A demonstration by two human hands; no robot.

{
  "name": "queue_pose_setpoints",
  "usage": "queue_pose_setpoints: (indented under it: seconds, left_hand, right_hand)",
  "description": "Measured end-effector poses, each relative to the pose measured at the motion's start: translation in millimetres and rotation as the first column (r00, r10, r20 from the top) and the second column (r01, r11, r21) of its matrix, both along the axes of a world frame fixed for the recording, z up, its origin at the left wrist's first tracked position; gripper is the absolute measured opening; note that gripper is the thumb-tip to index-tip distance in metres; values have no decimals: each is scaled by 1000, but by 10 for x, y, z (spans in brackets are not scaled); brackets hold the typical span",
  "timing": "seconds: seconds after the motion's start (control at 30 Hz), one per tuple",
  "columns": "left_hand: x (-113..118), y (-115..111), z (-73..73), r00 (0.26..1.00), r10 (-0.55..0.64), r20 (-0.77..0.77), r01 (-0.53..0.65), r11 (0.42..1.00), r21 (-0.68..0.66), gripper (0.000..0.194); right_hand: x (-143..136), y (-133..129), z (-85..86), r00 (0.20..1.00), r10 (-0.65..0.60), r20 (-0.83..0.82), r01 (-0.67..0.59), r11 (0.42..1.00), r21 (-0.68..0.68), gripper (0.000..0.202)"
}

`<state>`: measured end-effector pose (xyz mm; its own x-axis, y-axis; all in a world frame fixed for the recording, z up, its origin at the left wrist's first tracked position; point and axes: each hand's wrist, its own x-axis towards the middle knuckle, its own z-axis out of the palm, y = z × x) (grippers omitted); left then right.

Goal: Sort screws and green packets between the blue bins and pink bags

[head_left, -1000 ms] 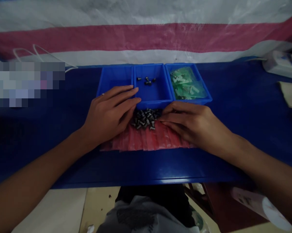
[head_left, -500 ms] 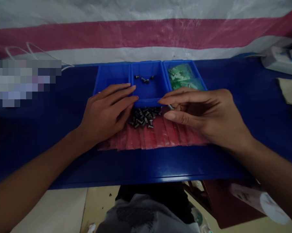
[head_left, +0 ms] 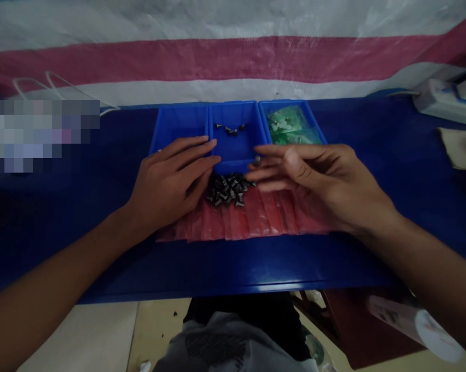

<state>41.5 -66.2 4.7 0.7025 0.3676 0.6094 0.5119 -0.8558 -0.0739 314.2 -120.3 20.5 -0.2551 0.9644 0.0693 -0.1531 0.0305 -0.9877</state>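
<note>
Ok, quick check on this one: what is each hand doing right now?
Left hand: open, flat, palm down beside the screw pile, holding nothing.
Right hand: fingers loosely extended, one small screw at its fingertips.

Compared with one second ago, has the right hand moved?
Yes. The right hand has lifted off the red bags and now hovers by the middle bin, a screw at its fingertips.

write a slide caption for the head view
Right hand lifts a screw toward the middle blue bin; left hand rests beside the screw pile.
</note>
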Motion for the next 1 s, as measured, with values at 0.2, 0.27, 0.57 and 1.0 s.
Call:
queue_pose_setpoints:
  seconds: [0.2,0.27,0.57,1.0]
  left_hand:
    - [-8,-1,-13,1000,9,-12,-9,1000,-29,27]
    - [-10,2,-18,1000,-2,-5,2,1000,-16,26]
    - [-4,-4,12,999,31,-24,-32,999,-41,23]
    - [27,-42,42,995,92,-36,-95,990,-106,24]
  right_hand:
    - [7,-58,32,970,-81,228,19,965,261,29]
    - [-1,-78,5,901,-76,427,-131,891,435,20]
    - [-77,-78,-178,678,-202,707,-474,615,630,23]
    - [-35,-90,38,918,-70,391,-100,912,398,9]
